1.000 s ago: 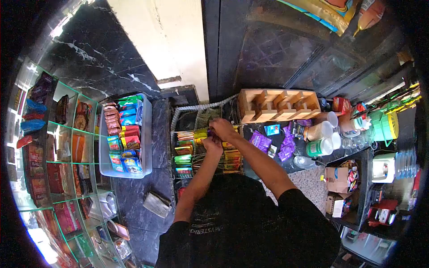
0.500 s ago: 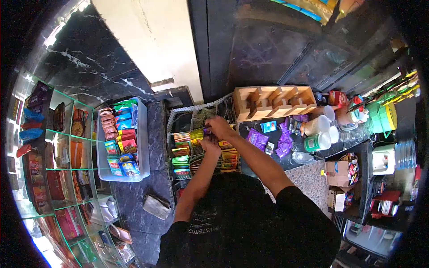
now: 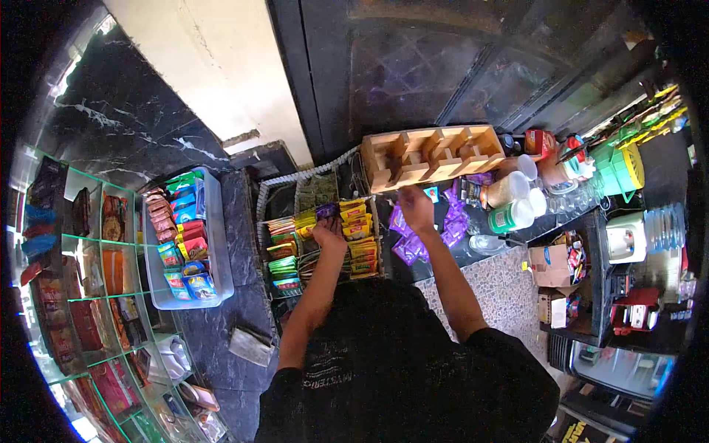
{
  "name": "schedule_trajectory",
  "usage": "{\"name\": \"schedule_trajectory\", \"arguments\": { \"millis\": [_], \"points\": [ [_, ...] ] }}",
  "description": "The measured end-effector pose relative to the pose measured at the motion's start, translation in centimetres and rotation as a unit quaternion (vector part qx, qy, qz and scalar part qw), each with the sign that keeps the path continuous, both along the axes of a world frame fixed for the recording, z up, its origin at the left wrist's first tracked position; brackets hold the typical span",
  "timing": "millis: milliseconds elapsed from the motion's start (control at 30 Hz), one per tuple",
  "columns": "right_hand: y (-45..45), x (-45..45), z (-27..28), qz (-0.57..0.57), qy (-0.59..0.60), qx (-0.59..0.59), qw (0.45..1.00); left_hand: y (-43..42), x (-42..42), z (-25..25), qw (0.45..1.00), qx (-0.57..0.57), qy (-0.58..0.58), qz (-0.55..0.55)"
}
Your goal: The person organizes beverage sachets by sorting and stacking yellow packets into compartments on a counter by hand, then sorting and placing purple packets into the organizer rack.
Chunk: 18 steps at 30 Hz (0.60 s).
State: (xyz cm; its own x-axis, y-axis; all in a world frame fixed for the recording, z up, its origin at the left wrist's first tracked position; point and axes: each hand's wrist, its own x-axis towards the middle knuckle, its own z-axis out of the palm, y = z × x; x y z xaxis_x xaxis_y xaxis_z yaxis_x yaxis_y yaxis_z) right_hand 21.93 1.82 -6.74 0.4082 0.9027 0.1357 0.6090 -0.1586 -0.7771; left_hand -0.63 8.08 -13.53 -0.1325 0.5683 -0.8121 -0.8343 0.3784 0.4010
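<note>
My left hand [image 3: 329, 235] is in the divided sachet rack [image 3: 378, 240], its fingers closed on a purple sachet [image 3: 326, 212] in the middle row. Rows of yellow sachets [image 3: 358, 223] stand just right of it, and green sachets [image 3: 283, 264] sit in the left row. My right hand [image 3: 416, 210] is over the counter, between the wooden box and loose purple sachets [image 3: 410, 248]. Its fingers are too small and blurred to show whether they hold anything.
A wooden compartment box [image 3: 436, 156] stands behind the counter's loose packets. Clear jars [image 3: 511, 214] line the right. On the left are a plastic tub [image 3: 225, 244] of sachets, a grey folded item [image 3: 251, 346] and glass shelves [image 3: 103, 295] with packets.
My right hand has left the rack and moved right, over the counter by the loose purple sachets. My left hand stays at the rack's middle row. The view has shifted slightly.
</note>
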Motion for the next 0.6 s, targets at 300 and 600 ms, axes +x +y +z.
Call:
{"name": "schedule_trajectory", "arguments": {
  "millis": [300,600],
  "points": [
    [-5.3,1.7,-5.7,0.054,-0.206,-0.171,0.962,0.4,-0.2,0.2,0.999,0.005,-0.033,-0.003],
    [-5.1,1.9,-4.4,0.030,-0.207,-0.188,0.959,-0.3,-0.5,0.9,0.999,0.007,-0.039,0.010]
  ]
}}
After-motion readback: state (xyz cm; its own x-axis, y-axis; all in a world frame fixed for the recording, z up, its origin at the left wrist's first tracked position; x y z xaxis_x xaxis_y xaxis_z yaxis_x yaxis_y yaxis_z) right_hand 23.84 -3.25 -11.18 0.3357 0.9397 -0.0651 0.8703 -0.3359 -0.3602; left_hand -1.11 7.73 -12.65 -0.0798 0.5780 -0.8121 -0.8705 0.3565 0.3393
